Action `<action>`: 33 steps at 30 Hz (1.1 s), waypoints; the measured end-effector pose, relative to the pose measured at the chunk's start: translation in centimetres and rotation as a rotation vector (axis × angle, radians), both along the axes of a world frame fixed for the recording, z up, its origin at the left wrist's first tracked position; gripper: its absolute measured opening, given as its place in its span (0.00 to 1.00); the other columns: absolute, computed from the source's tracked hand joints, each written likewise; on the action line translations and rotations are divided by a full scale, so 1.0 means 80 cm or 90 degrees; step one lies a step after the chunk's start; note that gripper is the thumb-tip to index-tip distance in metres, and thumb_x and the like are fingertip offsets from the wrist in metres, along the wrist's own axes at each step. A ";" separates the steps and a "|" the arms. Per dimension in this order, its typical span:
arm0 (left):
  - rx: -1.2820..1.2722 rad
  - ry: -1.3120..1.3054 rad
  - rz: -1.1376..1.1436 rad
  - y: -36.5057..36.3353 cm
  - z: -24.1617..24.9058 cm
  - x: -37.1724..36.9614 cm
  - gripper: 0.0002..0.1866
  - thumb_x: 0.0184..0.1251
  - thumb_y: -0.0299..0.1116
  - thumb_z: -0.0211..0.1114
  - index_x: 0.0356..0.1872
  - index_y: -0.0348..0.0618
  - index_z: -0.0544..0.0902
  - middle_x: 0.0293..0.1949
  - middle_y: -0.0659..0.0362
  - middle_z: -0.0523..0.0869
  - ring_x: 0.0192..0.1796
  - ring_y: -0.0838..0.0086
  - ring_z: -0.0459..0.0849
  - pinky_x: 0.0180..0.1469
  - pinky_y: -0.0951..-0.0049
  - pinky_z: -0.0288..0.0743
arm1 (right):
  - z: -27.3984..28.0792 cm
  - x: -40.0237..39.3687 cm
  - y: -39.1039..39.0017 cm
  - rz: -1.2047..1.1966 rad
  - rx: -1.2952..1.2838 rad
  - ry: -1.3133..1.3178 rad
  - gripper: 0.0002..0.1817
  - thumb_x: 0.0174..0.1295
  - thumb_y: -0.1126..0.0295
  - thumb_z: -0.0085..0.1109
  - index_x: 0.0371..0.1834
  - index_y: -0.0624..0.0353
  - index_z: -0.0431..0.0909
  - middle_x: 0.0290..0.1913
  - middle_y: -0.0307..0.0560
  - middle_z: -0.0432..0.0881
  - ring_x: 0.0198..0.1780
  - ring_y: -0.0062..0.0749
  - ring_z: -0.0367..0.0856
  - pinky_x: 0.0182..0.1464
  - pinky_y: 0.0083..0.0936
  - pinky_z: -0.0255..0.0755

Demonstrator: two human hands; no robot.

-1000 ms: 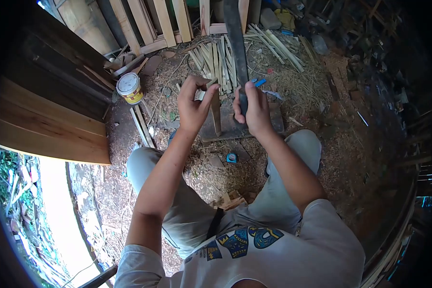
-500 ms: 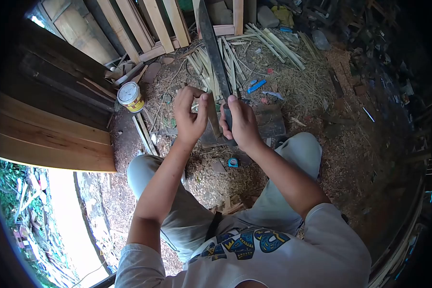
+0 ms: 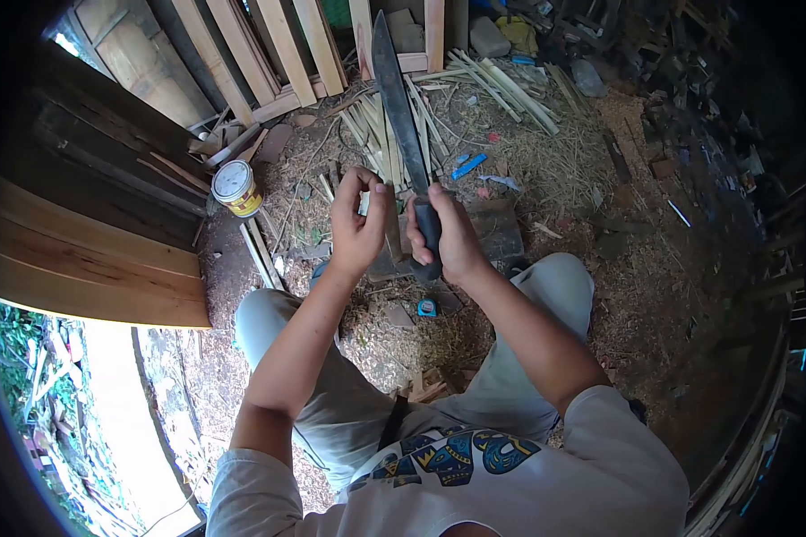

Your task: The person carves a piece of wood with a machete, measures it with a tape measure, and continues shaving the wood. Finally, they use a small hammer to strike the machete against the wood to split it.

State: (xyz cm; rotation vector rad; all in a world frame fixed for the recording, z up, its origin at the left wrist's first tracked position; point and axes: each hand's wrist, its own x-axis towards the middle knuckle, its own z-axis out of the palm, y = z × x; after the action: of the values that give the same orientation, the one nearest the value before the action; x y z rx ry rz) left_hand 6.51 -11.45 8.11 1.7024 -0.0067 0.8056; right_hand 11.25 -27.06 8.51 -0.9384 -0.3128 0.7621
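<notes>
My right hand (image 3: 448,234) is wrapped round the black handle of a long machete (image 3: 398,103), its dark blade pointing up and away from me. Left of it, my left hand (image 3: 358,219) pinches the upper end of a narrow strip of wood or bamboo (image 3: 392,228), which hangs between my two hands. The strip's lower end is near the machete handle. Beneath my hands lies a dark wooden block (image 3: 494,234) on the ground. Split bamboo strips (image 3: 376,130) are spread behind the blade.
A white and yellow bucket (image 3: 235,183) stands at the left, beside long planks (image 3: 90,259). A blue tape measure (image 3: 427,308) lies between my legs. More split strips (image 3: 519,94) and shavings cover the ground behind. Upright timber pieces (image 3: 287,49) stand at the back.
The machete blade has tilted slightly and lowered in view, and its handle shows more fully. My left hand has shifted a little away from the blade. The whole view has moved slightly.
</notes>
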 end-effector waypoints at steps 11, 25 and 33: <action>0.505 -0.020 0.221 0.058 0.022 -0.005 0.11 0.66 0.32 0.72 0.41 0.37 0.82 0.35 0.52 0.82 0.40 0.53 0.80 0.46 0.58 0.72 | -0.237 0.032 0.019 -0.175 -0.487 -0.077 0.15 0.63 0.60 0.68 0.29 0.60 0.80 0.22 0.40 0.80 0.24 0.26 0.80 0.27 0.28 0.72; 0.376 0.039 0.247 0.132 0.010 -0.003 0.09 0.72 0.37 0.67 0.42 0.42 0.83 0.35 0.51 0.86 0.39 0.52 0.85 0.44 0.55 0.76 | -0.393 0.087 0.035 -0.243 -0.600 -0.152 0.11 0.65 0.67 0.66 0.27 0.56 0.76 0.19 0.39 0.76 0.15 0.28 0.74 0.18 0.32 0.64; 0.332 0.069 0.228 0.147 0.013 0.007 0.11 0.73 0.34 0.67 0.46 0.37 0.83 0.37 0.47 0.86 0.37 0.52 0.86 0.41 0.57 0.78 | -0.157 0.230 0.168 -0.389 -0.149 -0.246 0.12 0.70 0.63 0.68 0.39 0.58 0.77 0.24 0.32 0.75 0.25 0.18 0.73 0.30 0.20 0.66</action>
State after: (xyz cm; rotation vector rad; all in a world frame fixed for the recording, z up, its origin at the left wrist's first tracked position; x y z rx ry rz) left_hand 7.05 0.35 9.18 2.2805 0.1817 1.0358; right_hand 29.65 -13.59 -4.09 -1.3208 -0.2524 0.0499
